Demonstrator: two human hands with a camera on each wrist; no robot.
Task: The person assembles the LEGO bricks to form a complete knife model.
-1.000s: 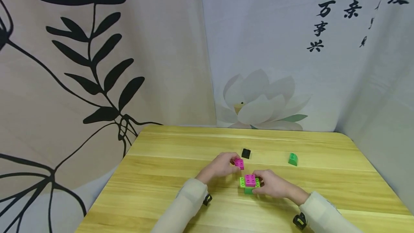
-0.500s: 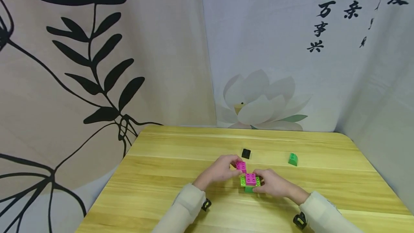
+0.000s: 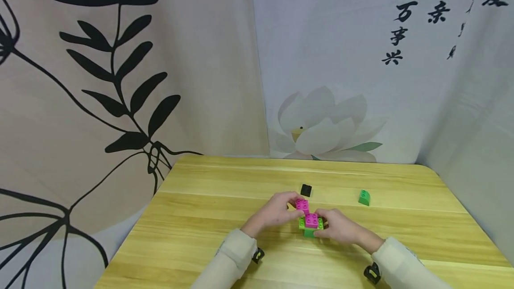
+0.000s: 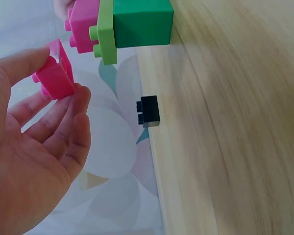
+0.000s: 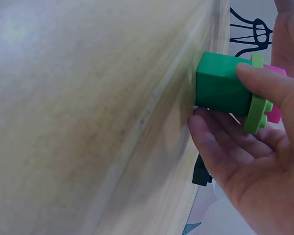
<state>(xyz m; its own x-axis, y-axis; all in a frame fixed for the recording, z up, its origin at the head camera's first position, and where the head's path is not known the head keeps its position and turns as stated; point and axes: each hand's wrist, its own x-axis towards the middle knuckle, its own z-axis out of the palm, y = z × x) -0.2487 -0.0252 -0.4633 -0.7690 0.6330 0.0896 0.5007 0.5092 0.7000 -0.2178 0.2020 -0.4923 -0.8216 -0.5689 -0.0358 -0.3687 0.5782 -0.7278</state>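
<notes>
Between thumb and fingers my left hand (image 3: 277, 209) pinches a loose pink toy brick (image 4: 57, 73), its studs pointing up in the head view. Just below and to the right stands a small stack: a green block (image 5: 221, 83) on the table, a thin lime plate (image 4: 106, 32) across it and a pink brick (image 3: 311, 220) on top. My right hand (image 3: 339, 226) grips this stack from its right side, thumb on the green block's near face and fingers behind. The loose pink brick is held close behind and above the stacked one, overlapping its back edge in the head view.
A black brick (image 3: 306, 190) lies on the wooden table (image 3: 225, 177) behind the hands. Farther right is a green sloped brick (image 3: 364, 197). Printed curtains (image 3: 217, 57) hang behind the table's far edge.
My left hand has brought the loose pink brick to the right and nearer to the stack. The right hand has stayed on the stack, nearly still.
</notes>
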